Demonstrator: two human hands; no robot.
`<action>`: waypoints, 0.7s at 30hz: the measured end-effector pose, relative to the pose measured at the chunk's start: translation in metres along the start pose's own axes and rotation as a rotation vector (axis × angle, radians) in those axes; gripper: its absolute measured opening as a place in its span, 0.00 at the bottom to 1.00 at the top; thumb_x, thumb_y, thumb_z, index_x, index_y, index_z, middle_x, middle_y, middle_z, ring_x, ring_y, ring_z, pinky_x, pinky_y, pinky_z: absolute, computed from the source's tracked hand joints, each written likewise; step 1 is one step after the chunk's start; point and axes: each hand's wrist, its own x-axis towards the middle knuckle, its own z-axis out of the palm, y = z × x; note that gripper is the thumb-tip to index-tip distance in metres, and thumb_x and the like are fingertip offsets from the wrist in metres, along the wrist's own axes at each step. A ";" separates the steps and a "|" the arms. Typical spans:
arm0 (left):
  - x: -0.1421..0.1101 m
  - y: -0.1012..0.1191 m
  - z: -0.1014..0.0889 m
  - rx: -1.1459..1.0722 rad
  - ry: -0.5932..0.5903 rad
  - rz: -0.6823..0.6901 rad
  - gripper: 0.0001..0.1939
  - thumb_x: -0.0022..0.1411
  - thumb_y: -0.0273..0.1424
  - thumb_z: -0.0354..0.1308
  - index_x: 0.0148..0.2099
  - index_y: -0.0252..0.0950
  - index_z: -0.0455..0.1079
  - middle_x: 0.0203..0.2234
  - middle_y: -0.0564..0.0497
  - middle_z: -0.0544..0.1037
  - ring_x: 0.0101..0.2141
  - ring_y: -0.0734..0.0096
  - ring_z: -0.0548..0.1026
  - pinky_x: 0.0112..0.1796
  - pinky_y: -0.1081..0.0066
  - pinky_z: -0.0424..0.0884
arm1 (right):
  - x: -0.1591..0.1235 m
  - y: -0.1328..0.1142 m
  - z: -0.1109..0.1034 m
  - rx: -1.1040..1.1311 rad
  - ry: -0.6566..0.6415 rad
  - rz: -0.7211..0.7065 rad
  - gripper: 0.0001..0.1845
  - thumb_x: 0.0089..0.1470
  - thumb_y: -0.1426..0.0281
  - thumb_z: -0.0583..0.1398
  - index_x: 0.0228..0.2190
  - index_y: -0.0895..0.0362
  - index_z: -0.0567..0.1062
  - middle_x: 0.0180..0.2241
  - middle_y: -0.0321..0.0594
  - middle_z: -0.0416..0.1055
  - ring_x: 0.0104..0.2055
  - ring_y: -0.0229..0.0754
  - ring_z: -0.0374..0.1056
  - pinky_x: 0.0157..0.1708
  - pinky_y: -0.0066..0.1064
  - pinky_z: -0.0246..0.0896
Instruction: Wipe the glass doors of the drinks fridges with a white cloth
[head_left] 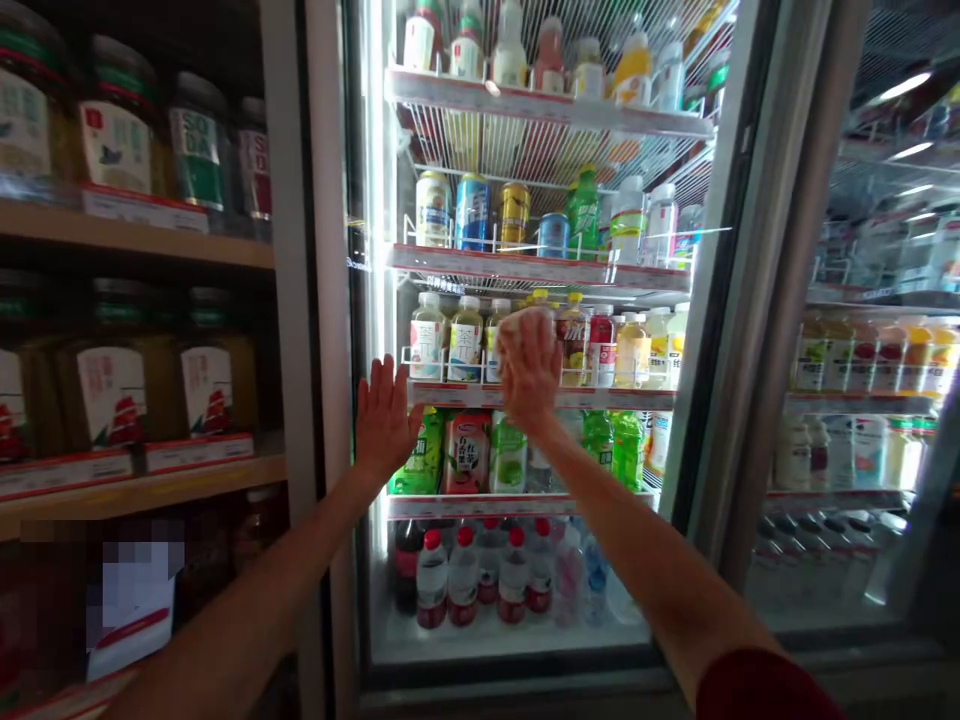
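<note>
My left hand [385, 425] lies flat against the left side of a glass cooler door [510, 643], fingers stretched out and holding nothing. Higher up and further right, my right hand [532, 375] presses a pale cloth [510, 325] to the glass. Only the cloth's edge shows around my fingers; the palm side is hidden. Behind the glass, level with the cloth, stand tea bottles [466, 338] and a red-labelled bottle [602, 345]. Green drink packs [510, 455] sit on the shelf below.
To the left, wooden shelves [142, 235] hold large jars [116, 130] with price strips along the edges. A metal door frame [780, 300] stands at the right, beside another glass cooler door with juice bottles [862, 352]. Red-capped bottles [465, 580] stand at the cooler's bottom.
</note>
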 end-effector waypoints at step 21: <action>-0.043 -0.032 -0.037 0.027 -0.058 -0.012 0.33 0.62 0.33 0.48 0.65 0.37 0.40 0.63 0.40 0.48 0.62 0.57 0.46 0.58 0.51 0.49 | -0.009 -0.052 0.019 0.008 -0.151 -0.191 0.28 0.57 0.70 0.51 0.58 0.47 0.55 0.63 0.36 0.46 0.67 0.48 0.32 0.62 0.54 0.30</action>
